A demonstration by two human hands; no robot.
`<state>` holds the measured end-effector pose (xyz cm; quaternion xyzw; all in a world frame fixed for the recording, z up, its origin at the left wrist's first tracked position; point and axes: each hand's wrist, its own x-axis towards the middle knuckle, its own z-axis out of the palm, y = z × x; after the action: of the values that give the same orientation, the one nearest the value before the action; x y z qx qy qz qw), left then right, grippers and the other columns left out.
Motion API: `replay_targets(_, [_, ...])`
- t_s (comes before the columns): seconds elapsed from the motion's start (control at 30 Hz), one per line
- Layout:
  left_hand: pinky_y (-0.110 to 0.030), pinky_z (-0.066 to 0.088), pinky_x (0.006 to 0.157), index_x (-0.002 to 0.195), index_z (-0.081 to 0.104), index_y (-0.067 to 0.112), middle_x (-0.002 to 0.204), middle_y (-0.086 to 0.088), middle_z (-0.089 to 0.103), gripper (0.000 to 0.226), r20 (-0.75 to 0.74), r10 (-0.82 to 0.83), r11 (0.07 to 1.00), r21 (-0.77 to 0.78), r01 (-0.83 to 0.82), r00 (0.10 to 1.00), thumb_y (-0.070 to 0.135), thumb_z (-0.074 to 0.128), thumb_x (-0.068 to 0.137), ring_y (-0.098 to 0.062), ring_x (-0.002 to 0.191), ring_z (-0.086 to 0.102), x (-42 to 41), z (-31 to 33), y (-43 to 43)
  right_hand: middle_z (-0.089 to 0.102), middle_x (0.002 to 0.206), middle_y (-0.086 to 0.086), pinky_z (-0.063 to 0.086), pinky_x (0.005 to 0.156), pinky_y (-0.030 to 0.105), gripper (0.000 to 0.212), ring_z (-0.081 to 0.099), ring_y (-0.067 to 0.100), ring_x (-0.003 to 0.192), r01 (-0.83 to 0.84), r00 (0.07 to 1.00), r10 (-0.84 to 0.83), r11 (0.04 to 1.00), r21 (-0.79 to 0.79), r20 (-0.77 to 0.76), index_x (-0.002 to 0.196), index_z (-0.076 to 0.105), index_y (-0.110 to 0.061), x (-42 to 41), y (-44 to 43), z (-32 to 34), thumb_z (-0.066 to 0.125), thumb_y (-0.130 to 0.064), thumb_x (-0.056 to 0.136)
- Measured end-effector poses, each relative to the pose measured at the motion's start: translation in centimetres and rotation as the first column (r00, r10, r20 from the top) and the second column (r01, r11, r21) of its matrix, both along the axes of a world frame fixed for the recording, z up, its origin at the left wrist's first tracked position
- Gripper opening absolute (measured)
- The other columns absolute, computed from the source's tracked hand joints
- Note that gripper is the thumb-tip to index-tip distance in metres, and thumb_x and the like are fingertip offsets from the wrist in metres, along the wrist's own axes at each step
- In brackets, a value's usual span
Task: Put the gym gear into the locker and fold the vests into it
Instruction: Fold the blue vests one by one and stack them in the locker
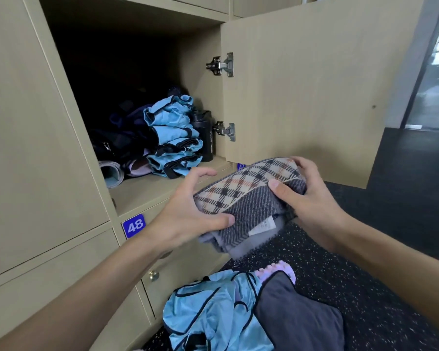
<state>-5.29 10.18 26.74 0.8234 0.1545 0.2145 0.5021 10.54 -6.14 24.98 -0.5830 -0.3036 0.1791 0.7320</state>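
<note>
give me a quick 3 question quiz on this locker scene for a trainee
1. True or false: the locker door is closed.
2. Short answer: what do the left hand and right hand hold together?
3. Multiple choice: where does the black bottle stand relative to the stack of folded blue vests in the locker? A to its left; B to its right; C on top of it.
Key: 1 false; 2 the folded towel; 3 B.

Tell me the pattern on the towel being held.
The towel: grey diagonal stripes with a beige, black and orange plaid band, head view.
</note>
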Motion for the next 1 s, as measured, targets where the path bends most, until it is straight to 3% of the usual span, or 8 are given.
replay_targets(0.17, [-0.04, 0.058, 0.087, 0.103, 0.06, 0.043, 0.113, -0.006, 0.062, 0.051, 0.13, 0.292, 0.953, 0.042, -0.3, 0.947, 0.02, 0.086, 0.065, -0.022, 0.099, 0.064, 0.6, -1.3, 6.0, 0.062, 0.125, 0.0, 0.06, 0.085, 0.042, 0.06, 0.068, 0.021, 0.106, -0.083, 0.996, 0.083, 0.996, -0.037, 0.024, 0.132, 0.045, -0.035, 1.3, 7.2, -0.9, 0.073, -0.01, 0.085])
replay_targets(0.3, [-0.005, 0.026, 0.102, 0.123, 0.062, 0.035, 0.136, -0.003, 0.037, 0.044, 0.152, 0.48, 0.814, 0.289, -0.503, 0.864, 0.021, 0.075, 0.083, -0.009, 0.124, 0.041, 0.7, -2.1, 9.5, 0.065, 0.123, -0.002, 0.059, 0.085, 0.048, 0.06, 0.066, 0.023, 0.111, -0.051, 0.995, 0.053, 0.998, 0.025, -0.088, 0.13, 0.05, -0.036, 1.8, 15.1, -2.2, 0.077, -0.01, 0.083])
replay_targets(0.47, [-0.033, 0.023, 0.116, 0.131, 0.062, 0.031, 0.156, -0.009, 0.025, 0.039, 0.181, 0.596, 0.656, 0.452, -0.604, 0.782, 0.034, 0.063, 0.092, -0.027, 0.143, 0.029, 1.5, -2.7, 12.7, 0.068, 0.119, 0.002, 0.057, 0.089, 0.052, 0.058, 0.067, 0.025, 0.108, -0.131, 0.97, 0.149, 0.986, 0.102, -0.191, 0.132, 0.051, -0.028, 1.7, 22.3, -3.5, 0.071, 0.0, 0.086])
replay_targets(0.6, [-0.056, 0.025, 0.117, 0.127, 0.066, 0.028, 0.15, -0.009, 0.045, 0.049, 0.296, 0.593, 0.271, 0.802, -0.532, 0.749, 0.047, 0.046, 0.087, -0.031, 0.143, 0.035, 2.6, -2.6, 14.5, 0.067, 0.118, 0.007, 0.059, 0.084, 0.043, 0.053, 0.068, 0.024, 0.105, -0.181, 0.959, 0.197, 0.979, 0.093, -0.205, 0.126, 0.053, -0.028, 1.8, 26.1, -4.1, 0.069, 0.003, 0.086])
replay_targets(0.77, [-0.049, 0.039, 0.11, 0.135, 0.059, 0.021, 0.139, -0.008, 0.058, 0.057, 0.13, 0.636, 0.244, 0.901, -0.359, 0.76, 0.047, 0.046, 0.085, -0.03, 0.132, 0.051, 3.3, -4.7, 17.0, 0.068, 0.113, 0.004, 0.06, 0.076, 0.041, 0.048, 0.069, 0.023, 0.1, -0.261, 0.937, 0.271, 0.962, 0.075, -0.22, 0.116, 0.053, -0.038, 1.5, 29.5, -4.7, 0.068, -0.001, 0.089])
replay_targets(0.83, [-0.049, 0.044, 0.105, 0.132, 0.061, 0.017, 0.137, -0.009, 0.059, 0.056, 0.101, 0.661, 0.229, 0.916, -0.328, 0.743, 0.044, 0.053, 0.083, -0.033, 0.126, 0.055, 3.2, -5.6, 18.1, 0.065, 0.111, -0.002, 0.058, 0.087, 0.045, 0.049, 0.066, 0.019, 0.102, -0.248, 0.966, 0.247, 0.969, -0.003, -0.078, 0.124, 0.05, -0.036, 1.5, 30.6, -5.1, 0.07, -0.008, 0.089])
replay_targets(0.9, [-0.051, 0.045, 0.103, 0.13, 0.061, 0.015, 0.136, -0.011, 0.059, 0.053, 0.103, 0.675, 0.211, 0.922, -0.325, 0.73, 0.038, 0.063, 0.082, -0.035, 0.124, 0.056, 3.2, -6.4, 18.9, 0.059, 0.108, -0.012, 0.052, 0.095, 0.039, 0.057, 0.061, 0.015, 0.105, -0.172, 0.955, 0.198, 0.976, -0.13, 0.219, 0.135, 0.041, -0.031, 2.0, 31.1, -5.3, 0.072, -0.019, 0.089])
replay_targets(1.0, [-0.052, 0.043, 0.105, 0.13, 0.061, 0.012, 0.137, -0.013, 0.057, 0.051, 0.119, 0.695, 0.19, 0.921, -0.34, 0.709, 0.034, 0.066, 0.084, -0.036, 0.125, 0.054, 3.8, -7.0, 19.4, 0.054, 0.116, -0.006, 0.045, 0.093, 0.035, 0.06, 0.053, 0.016, 0.108, -0.047, 0.778, 0.188, 0.969, -0.242, 0.6, 0.138, 0.039, -0.033, 3.4, 31.2, -5.5, 0.071, -0.033, 0.087])
